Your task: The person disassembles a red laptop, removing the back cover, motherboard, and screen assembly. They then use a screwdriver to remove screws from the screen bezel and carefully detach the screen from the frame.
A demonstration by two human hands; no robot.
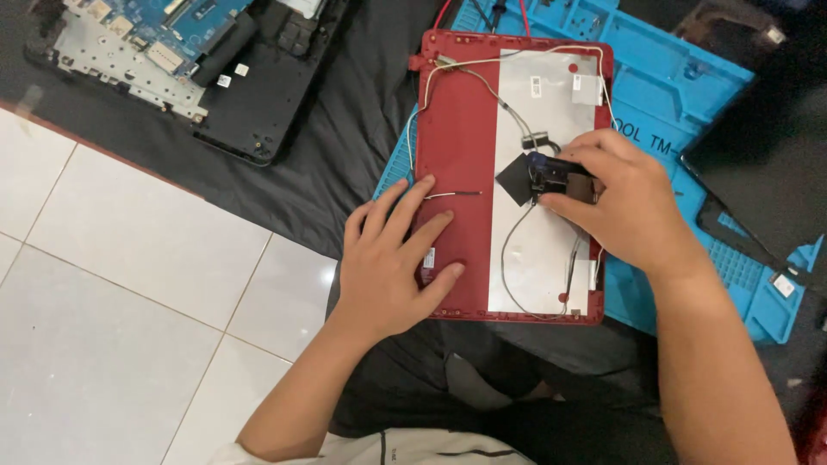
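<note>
Both my hands rest on the red lid (457, 129) lying on the blue mat (672, 77). Far left, on black cloth (345, 112) — an opened laptop base (198, 69). My left hand (392, 263) lies flat, fingers spread, holding nothing. My right hand (620, 207) pinches a small black part (556, 175) over the lid's silver foil (543, 250) — thin cables (508, 267) loop beside it.
</note>
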